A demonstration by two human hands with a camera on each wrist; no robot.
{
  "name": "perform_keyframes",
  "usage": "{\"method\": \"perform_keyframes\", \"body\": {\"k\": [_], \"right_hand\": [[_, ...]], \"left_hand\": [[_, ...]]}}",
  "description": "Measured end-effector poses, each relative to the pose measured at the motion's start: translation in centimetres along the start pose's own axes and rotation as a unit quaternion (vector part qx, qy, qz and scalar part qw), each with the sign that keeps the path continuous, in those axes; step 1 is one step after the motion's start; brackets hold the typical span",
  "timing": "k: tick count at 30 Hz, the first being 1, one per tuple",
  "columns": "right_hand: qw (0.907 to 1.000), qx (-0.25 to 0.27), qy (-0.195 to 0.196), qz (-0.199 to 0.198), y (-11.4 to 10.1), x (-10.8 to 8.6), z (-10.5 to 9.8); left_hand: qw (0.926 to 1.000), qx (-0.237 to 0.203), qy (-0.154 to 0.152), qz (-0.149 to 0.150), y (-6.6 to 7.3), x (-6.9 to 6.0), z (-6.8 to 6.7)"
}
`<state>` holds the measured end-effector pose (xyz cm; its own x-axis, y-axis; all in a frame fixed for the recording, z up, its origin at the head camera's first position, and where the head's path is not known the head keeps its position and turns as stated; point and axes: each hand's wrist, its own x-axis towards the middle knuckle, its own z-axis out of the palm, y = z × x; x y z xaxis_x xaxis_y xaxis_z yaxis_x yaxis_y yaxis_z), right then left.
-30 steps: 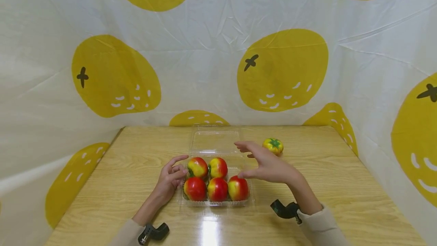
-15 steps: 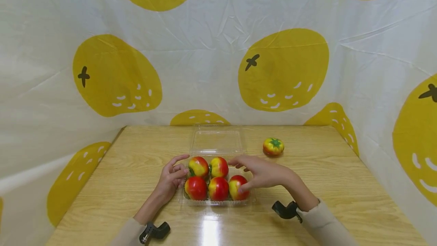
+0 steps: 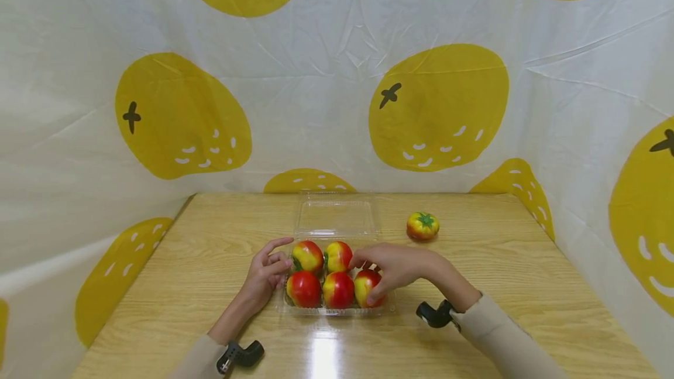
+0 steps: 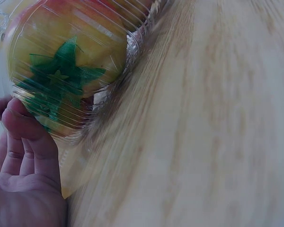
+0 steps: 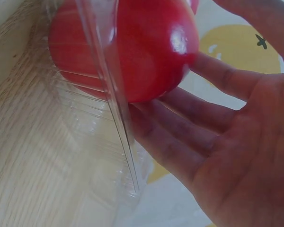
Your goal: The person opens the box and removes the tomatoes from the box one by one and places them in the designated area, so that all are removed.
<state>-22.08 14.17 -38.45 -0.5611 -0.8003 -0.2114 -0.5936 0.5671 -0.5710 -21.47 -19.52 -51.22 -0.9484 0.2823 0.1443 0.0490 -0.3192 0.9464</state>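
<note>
A clear plastic clamshell box point(image 3: 337, 311) stands on the table with its lid point(image 3: 337, 218) laid back. Several glossy red-and-yellow tomato-like fruits sit in two rows inside it; one shows a green star-shaped calyx point(image 4: 59, 73) through the wall. My left hand point(image 3: 263, 276) pinches the box's left rim between thumb and forefinger, as the left wrist view shows. At the front right, my right hand point(image 3: 402, 268) curls round a tomato-like fruit point(image 3: 363, 288), thumb in front and fingers behind. In the right wrist view, this fruit point(image 5: 154, 47) is partly behind the box wall.
Another tomato-like fruit point(image 3: 423, 226), green calyx upward, lies on the wooden table point(image 3: 474, 250) to the right behind the box. A white curtain point(image 3: 310, 104) with big yellow fruit prints surrounds the table's back and sides.
My right hand has come left and down from over the box's right side onto the front right fruit. The left hand stays at the rim, and the fruits keep their places.
</note>
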Motion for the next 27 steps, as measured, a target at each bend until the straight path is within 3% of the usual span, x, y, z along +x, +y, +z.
{"method": "perform_keyframes", "body": {"k": [27], "right_hand": [[0.9968, -0.03, -0.04, 0.062, -0.9, 1.0, 0.2]], "left_hand": [[0.9999, -0.007, -0.008, -0.001, 0.0, 0.1, -0.1]]}}
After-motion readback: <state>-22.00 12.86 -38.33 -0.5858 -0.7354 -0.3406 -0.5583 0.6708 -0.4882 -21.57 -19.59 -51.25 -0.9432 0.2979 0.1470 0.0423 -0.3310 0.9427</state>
